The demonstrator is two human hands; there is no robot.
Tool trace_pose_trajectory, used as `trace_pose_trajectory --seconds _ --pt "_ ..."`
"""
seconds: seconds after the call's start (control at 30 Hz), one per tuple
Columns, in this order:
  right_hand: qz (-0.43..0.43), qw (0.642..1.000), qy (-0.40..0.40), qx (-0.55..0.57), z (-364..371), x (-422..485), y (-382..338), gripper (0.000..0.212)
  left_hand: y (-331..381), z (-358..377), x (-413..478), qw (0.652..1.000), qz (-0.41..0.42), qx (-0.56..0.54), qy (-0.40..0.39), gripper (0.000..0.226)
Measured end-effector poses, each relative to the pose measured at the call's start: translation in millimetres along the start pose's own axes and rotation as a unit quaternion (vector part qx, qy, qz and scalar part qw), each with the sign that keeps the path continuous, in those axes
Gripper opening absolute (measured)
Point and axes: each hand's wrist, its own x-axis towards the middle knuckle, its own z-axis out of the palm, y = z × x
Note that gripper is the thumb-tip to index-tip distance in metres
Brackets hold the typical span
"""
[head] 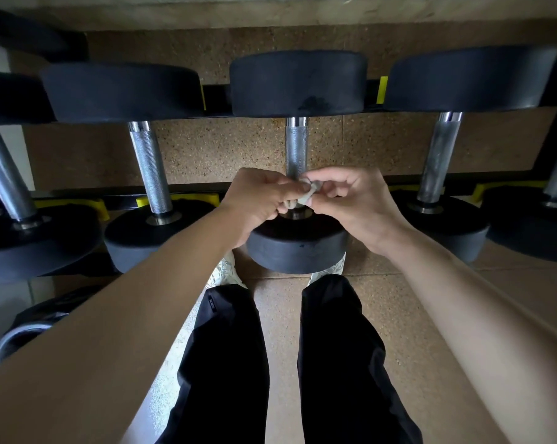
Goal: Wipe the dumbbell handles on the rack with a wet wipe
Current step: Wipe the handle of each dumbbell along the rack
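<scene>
Reaching in from the lower corners of the frame, both bare forearms converged at the centre. The left hand (258, 200) and the right hand (354, 203) sat close together, their fingers curled and pinching a crumpled grey wet wipe (307, 193) between them. The wipe was bunched just in front of the near end of the centre dumbbell handle (296, 145), above that dumbbell's lower black head; whether it touched the steel could not be told. Four more steel handles fanned out left and right across the middle of the frame, each dumbbell lying on a black rack (123, 197) with yellow cradles (208, 198). Below, black trousers (229, 363) and pale shoes (227, 267) stood on a speckled tan floor (280, 331).
</scene>
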Motion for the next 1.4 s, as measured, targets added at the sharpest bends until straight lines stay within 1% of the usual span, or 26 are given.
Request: trace_pose_trajectory --seconds 0.07,0.1,0.13,0.2,0.27,0.33,0.43,0.5,0.57,0.63,0.67,0.7,0.77,0.83,0.9,0.97,1.07,1.2,1.33,1.4 --pt "0.000 1.000 0.009 -0.008 -3.3 0.2 -1.1 0.033 4.0 -3.9 1.2 0.999 -0.027 -0.023 -0.024 0.010" --pt "0.007 1.000 0.013 -0.003 -4.6 0.6 -1.7 0.029 5.1 -6.0 1.7 0.998 -0.031 -0.026 -0.037 0.014" --pt "0.017 1.000 0.021 0.010 -5.6 1.9 -1.8 0.026 5.6 -8.1 3.1 0.998 -0.030 -0.029 -0.048 0.018" --pt "0.044 0.996 0.052 0.054 -7.1 6.9 -0.1 0.022 7.1 -11.3 6.3 0.998 -0.018 -0.047 -0.049 0.017" --pt "0.081 0.985 0.110 0.108 -8.9 15.5 5.4 0.018 6.8 -14.7 12.0 0.996 -0.008 -0.087 -0.011 0.014" --pt "0.120 0.965 0.159 0.168 -11.1 26.0 11.7 0.015 5.7 -17.5 18.5 0.993 -0.002 -0.111 0.041 0.013" --pt "0.163 0.937 0.186 0.249 -6.4 42.2 14.9 0.016 1.7 -18.6 29.2 0.991 0.007 -0.117 0.070 0.016" --pt "0.182 0.924 0.184 0.281 1.1 54.1 15.2 0.015 0.7 -16.3 38.6 0.988 -0.011 -0.141 0.065 0.020" --pt "0.197 0.915 0.162 0.312 9.8 66.2 16.1 0.015 1.8 -12.5 47.5 0.983 -0.043 -0.174 0.032 0.024" --pt "0.198 0.914 0.129 0.328 15.0 76.5 17.4 0.018 6.7 -5.7 54.1 0.976 -0.062 -0.207 -0.008 0.023" --pt "0.190 0.919 0.112 0.327 17.2 80.8 17.8 0.021 9.2 -2.6 56.8 0.974 -0.061 -0.217 -0.015 0.022" --pt "0.176 0.927 0.096 0.317 18.4 85.0 18.5 0.023 11.8 -0.8 59.4 0.973 -0.059 -0.224 -0.009 0.021" --pt "0.154 0.940 0.077 0.293 19.6 90.5 17.7 0.023 14.9 -1.4 64.1 0.968 -0.054 -0.242 0.029 0.018" --pt "0.157 0.936 0.109 0.296 18.9 95.2 15.1 0.020 14.5 -6.1 66.6 0.961 -0.034 -0.264 0.069 0.016" --pt "0.165 0.925 0.145 0.311 17.8 99.9 12.7 0.021 12.9 -11.2 66.7 0.960 -0.002 -0.270 0.079 0.011" --pt "0.173 0.914 0.150 0.336 17.6 103.6 8.9 0.024 12.2 -14.1 64.6 0.957 0.026 -0.274 0.092 0.008" --pt "0.209 0.889 0.152 0.378 19.5 104.2 0.9 0.020 11.9 -16.0 61.6 0.955 0.042 -0.266 0.126 0.005" --pt "0.248 0.858 0.182 0.412 13.6 92.0 -2.9 0.023 20.8 -6.4 52.6 0.953 0.018 -0.261 0.152 0.002" --pt "0.246 0.789 0.248 0.505 2.7 79.4 -5.3 0.015 28.2 4.9 52.2 0.941 -0.026 -0.293 0.165 0.006" --pt "0.233 0.786 0.247 0.516 7.4 78.6 -5.9 0.020 26.7 2.8 52.3 0.936 -0.048 -0.310 0.160 0.005"
